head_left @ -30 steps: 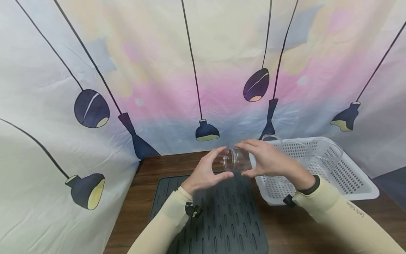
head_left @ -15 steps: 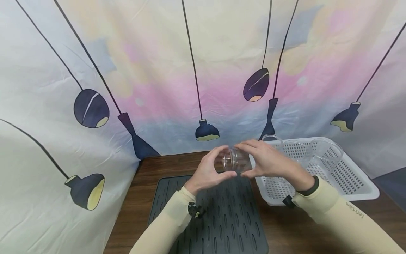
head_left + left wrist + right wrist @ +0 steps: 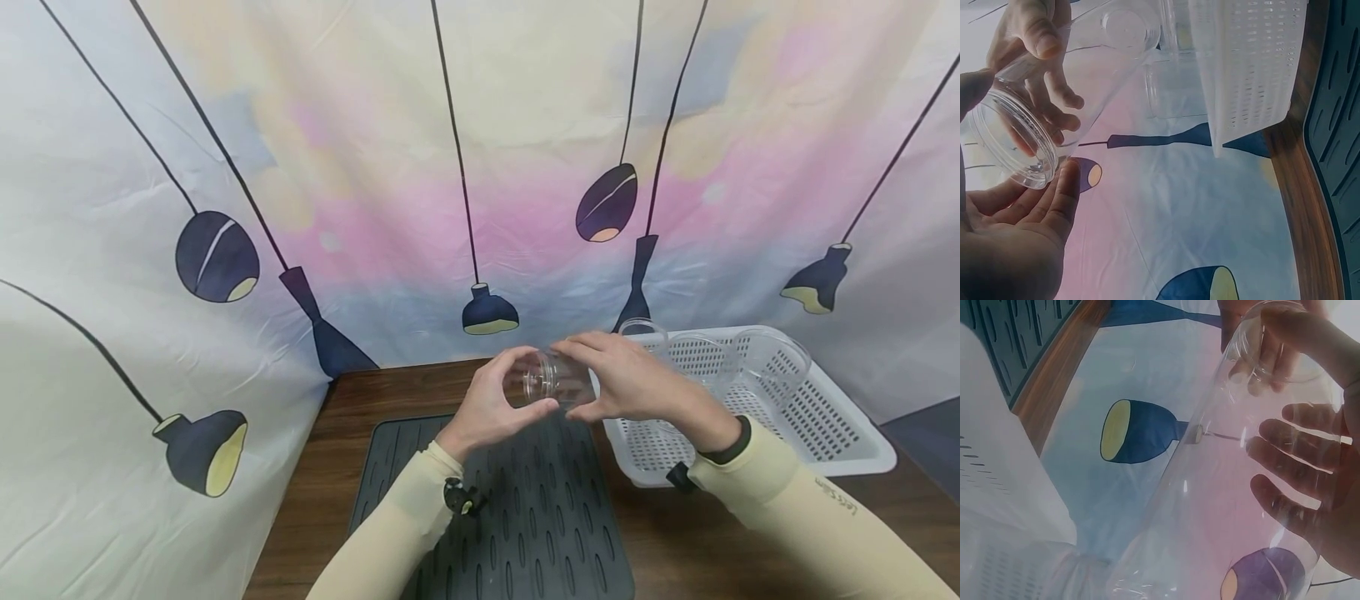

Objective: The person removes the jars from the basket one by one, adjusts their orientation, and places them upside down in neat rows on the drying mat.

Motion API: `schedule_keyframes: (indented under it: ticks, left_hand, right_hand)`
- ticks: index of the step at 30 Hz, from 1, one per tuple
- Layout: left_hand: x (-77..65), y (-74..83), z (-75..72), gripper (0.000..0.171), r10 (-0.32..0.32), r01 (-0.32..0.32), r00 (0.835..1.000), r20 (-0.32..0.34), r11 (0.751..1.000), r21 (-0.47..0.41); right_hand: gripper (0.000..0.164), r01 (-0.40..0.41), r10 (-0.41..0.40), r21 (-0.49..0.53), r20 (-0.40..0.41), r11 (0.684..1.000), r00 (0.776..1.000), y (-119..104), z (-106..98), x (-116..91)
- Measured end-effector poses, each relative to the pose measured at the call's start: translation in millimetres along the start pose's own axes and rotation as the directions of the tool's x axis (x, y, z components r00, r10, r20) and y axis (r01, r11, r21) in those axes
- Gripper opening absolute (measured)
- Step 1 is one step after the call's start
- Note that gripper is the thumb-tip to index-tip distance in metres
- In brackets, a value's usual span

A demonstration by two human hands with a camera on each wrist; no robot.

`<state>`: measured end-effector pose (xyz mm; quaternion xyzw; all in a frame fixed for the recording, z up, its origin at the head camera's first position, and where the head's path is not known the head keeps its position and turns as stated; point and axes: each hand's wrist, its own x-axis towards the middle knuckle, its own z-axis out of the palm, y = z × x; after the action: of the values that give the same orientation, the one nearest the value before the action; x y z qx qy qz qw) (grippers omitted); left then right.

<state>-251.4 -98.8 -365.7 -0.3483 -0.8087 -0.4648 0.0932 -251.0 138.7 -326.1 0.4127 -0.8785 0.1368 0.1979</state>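
Observation:
Both hands grip a clear jar (image 3: 561, 382) held tilted on its side above the far edge of the dark mat. My left hand (image 3: 487, 408) has its fingers and thumb around the ringed end of the jar, at the left. From the other side my right hand (image 3: 633, 379) holds the jar's body, thumb below and fingers over the top. In the left wrist view the thick ringed end (image 3: 1016, 140) of the jar sits against the left fingertips. Through the clear wall in the right wrist view, several right-hand fingers (image 3: 1291, 450) show.
A white perforated basket (image 3: 862, 462) with several clear containers (image 3: 768, 367) stands on the right of the wooden table (image 3: 697, 542). Flat in front of me lies a dark grey slotted mat (image 3: 510, 508). A cloth backdrop (image 3: 375, 167) printed with lamps hangs behind.
My left hand has shifted slightly to the right along with its forearm. The right hand and the jar have stayed almost in place.

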Motion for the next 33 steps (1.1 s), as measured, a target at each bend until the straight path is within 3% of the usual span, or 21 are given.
schedule_keyframes:
  ticks: [8,16,25,33]
  left_hand:
    - [-1.8,-0.1,-3.0,0.063,0.031,-0.033,0.999,-0.042,0.998,-0.057]
    - [-2.1,-1.1,-11.3,0.061,0.039,-0.046,0.997,-0.07,0.994,-0.102]
    - [-4.4,-1.0,-17.9,0.062,0.024,-0.033,0.995,-0.092,0.995,-0.095]
    - [-6.1,-3.0,-20.5,0.062,0.021,-0.033,0.994,-0.108,0.993,-0.113]
  right_hand:
    - [0.097,0.029,-0.029,-0.024,-0.006,0.999,1.0,-1,-5,4]
    - [0.096,-0.021,0.021,0.006,-0.006,1.0,1.0,3,-17,3]
    - [0.09,-0.078,0.08,0.098,-0.014,0.992,0.997,16,-30,-2]
    - [0.082,-0.109,0.129,0.208,-0.082,0.972,0.988,31,-33,-10]
